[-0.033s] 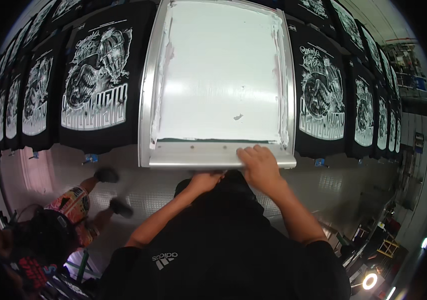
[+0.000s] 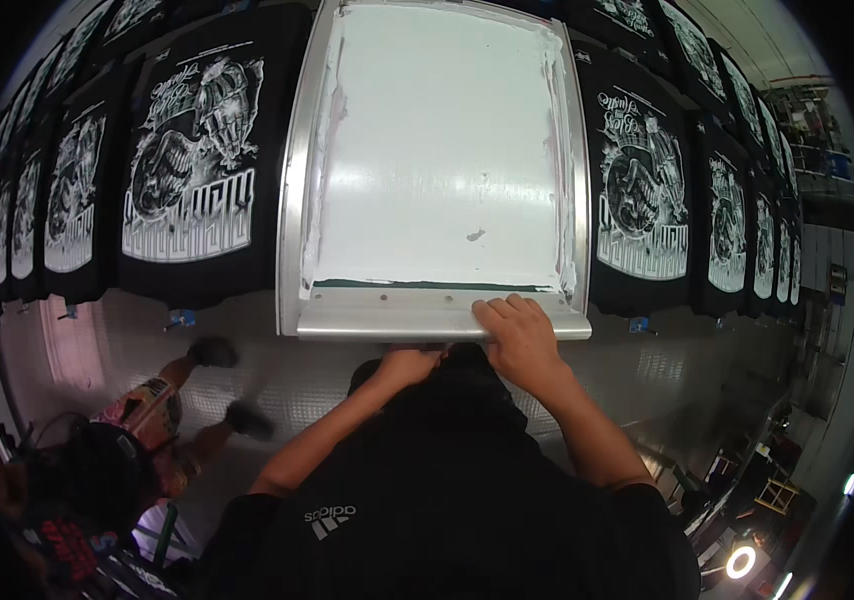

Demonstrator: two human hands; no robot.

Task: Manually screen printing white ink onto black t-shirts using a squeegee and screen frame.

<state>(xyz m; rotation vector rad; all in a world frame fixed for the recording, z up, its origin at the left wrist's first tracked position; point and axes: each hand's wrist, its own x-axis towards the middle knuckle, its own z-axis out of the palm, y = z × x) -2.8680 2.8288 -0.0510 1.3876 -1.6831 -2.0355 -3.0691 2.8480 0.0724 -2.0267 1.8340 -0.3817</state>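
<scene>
A large screen printing frame (image 2: pixel 290 200) with silver metal sides stands before me. Its mesh carries a white layer (image 2: pixel 437 140), thicker along the sides, with a small grey patch low on the right. A broad metal bar (image 2: pixel 387 328) with small round fastenings runs along the near edge, below a thin dark green strip. My right hand (image 2: pixel 522 340) is closed over this bar, right of its middle, fingers bent over the top. My left hand (image 2: pixel 411 365) is closed just under the bar; the bar hides part of it, and I cannot see what its fingers hold.
Black T-shirts with white prints hang flat in rows on the left (image 2: pixel 192 160) and right (image 2: pixel 642 180). At the lower left a person (image 2: pixel 107 470) in patterned shorts is on the metal floor (image 2: pixel 297 390). A ring light (image 2: pixel 740 562) glows at the lower right.
The person at the lower left has shifted slightly. My hands and the screen printing frame stay almost exactly where they were.
</scene>
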